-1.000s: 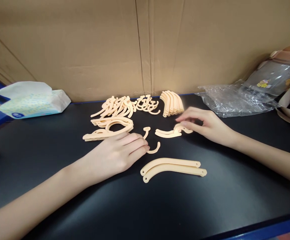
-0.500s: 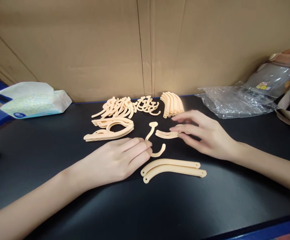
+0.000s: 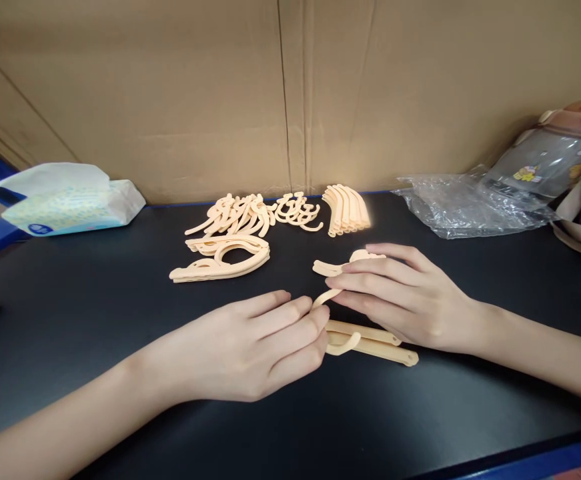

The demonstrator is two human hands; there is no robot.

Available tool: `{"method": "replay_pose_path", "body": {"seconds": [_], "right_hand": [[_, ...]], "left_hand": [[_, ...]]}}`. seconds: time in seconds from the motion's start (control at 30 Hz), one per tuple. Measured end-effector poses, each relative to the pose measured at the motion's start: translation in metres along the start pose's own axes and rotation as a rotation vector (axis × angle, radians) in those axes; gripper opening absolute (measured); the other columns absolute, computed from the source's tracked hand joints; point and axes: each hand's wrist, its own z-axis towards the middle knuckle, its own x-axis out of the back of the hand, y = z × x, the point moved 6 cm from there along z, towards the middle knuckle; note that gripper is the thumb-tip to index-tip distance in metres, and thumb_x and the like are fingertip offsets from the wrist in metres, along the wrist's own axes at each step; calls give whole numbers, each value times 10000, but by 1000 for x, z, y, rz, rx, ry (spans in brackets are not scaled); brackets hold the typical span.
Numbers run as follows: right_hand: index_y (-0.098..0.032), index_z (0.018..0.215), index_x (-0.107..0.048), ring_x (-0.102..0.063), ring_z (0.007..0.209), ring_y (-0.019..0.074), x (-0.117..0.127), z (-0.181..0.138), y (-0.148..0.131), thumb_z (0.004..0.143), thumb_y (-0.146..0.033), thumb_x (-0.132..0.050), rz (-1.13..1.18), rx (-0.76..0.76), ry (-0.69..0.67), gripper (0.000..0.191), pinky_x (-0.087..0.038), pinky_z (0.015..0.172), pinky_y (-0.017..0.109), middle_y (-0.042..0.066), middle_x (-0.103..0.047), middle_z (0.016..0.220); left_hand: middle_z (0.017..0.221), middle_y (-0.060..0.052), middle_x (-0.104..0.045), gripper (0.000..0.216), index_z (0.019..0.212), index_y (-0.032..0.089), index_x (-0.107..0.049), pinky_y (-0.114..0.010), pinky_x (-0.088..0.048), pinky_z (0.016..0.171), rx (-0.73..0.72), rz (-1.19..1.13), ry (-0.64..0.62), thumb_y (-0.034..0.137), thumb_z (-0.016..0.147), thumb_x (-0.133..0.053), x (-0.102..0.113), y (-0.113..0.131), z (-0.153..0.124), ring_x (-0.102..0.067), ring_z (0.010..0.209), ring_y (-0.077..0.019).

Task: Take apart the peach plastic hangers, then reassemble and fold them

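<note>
My left hand is closed around the middle of a beige plastic hanger hook, whose curved end sticks out past the fingertips. The fingers of my right hand pinch the upper end of that same hook and hide its head. Under the hook lie two long curved hanger arms, partly covered by both hands. Just beyond my right fingertips are short curved pieces, partly hidden by the fingers.
Folded hangers are stacked left of centre. Behind them lie a pile of curved pieces, loose hooks and a row of hanger arms. A tissue pack stands left; clear plastic bag and bottle right.
My left hand has carried the hook right and nearer, over the long arms. My right hand has come down from the short pieces and closed on the hook's upper end.
</note>
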Motion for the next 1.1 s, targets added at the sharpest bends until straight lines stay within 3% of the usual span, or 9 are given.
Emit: {"method": "replay_pose_path", "body": {"seconds": [0.13,0.3,0.4,0.53,0.7,0.87,0.97,1.1], "right_hand": [[-194,995,-696,-615,926,127,0,1,3,978,-182,-485,-35,-48,12,211,-433,834,306,-14,-751,958],[-230,1006,-694,-590,861,123,-2,2,6,979,-172,-485,-31,-84,-5,219,-383,785,305,-25,-741,897],[-226,1005,-691,-582,864,122,-3,2,5,991,-175,-457,10,-84,-20,239,-373,804,305,-26,-735,896],[-238,1003,-680,-584,864,118,0,1,8,969,-165,-504,45,-126,-11,194,-371,802,309,-33,-727,888],[-209,1029,-658,-603,861,136,3,1,12,936,-107,-526,100,-152,-3,191,-397,777,322,-6,-735,930],[-194,1022,-632,-623,835,136,6,0,18,938,-126,-520,173,-185,22,156,-431,761,311,5,-745,900],[-202,960,-649,-621,823,141,5,0,19,937,-136,-530,180,-168,19,138,-425,750,317,1,-750,904],[-181,992,-664,-614,861,142,0,-1,18,926,-138,-561,298,-187,2,130,-420,784,324,12,-744,927]], "left_hand": [[1252,-72,-640,141,1042,168,-625,-329,-502,847,95,5,-19,211,938,-540,-5,-11,-3,-600,1073,-217],[1056,-92,-678,252,943,182,-595,-336,-483,741,264,-81,-30,402,967,-475,-11,-26,-6,-620,892,-223],[917,-39,-692,220,905,182,-583,-286,-436,630,298,-94,-20,294,998,-417,-12,-27,-6,-614,713,-170],[941,17,-688,177,939,191,-555,-239,-343,518,359,-163,-20,147,987,-390,-14,-26,-12,-544,554,-90],[743,50,-606,212,1121,199,-498,-243,-268,442,395,-196,-64,103,959,-401,-22,-28,-20,-477,479,-98],[856,34,-643,309,1124,215,-491,-182,-365,521,494,-443,-29,18,926,-360,-29,-35,-21,-562,595,-73],[930,9,-629,229,1088,213,-517,-182,-391,584,575,-592,-60,79,959,-383,-32,-38,-20,-567,688,-79],[817,23,-577,116,1018,198,-547,-190,-371,548,714,-718,-61,286,965,-493,-33,-42,-22,-495,593,-71]]}}
